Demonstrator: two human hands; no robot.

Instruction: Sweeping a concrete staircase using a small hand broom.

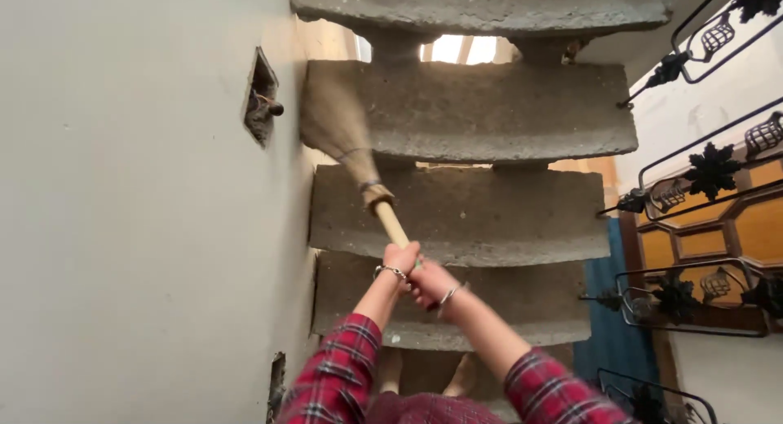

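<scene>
Head view, looking upward: 2 hands grip 1 broom handle [391, 223] at its lower end. Left hand [400, 259] sits higher on the wooden shaft, fingers wrapped tight around it. Right hand [430, 282] sits just below and touching the left, fingers likewise closed on the shaft. Each wrist carries 1 thin metal bangle. Both forearms rise from red plaid sleeves [342, 375] at the bottom edge.

Broom head [336, 118], a fan of pale straw bristles bound with 2 bands, points up and to the left. Bristles appear blurred and lie against the underside of a rough concrete stair tread [489, 106], at its left end beside the white wall [122, 228].

4 treads are visible from below, stacked upward, with daylight showing through the gap near the top. A small recess [261, 98] with a dark fitting is set in the wall, near the bristles. Black wrought-iron railing [701, 179] with leaf ornaments runs along the right.
</scene>
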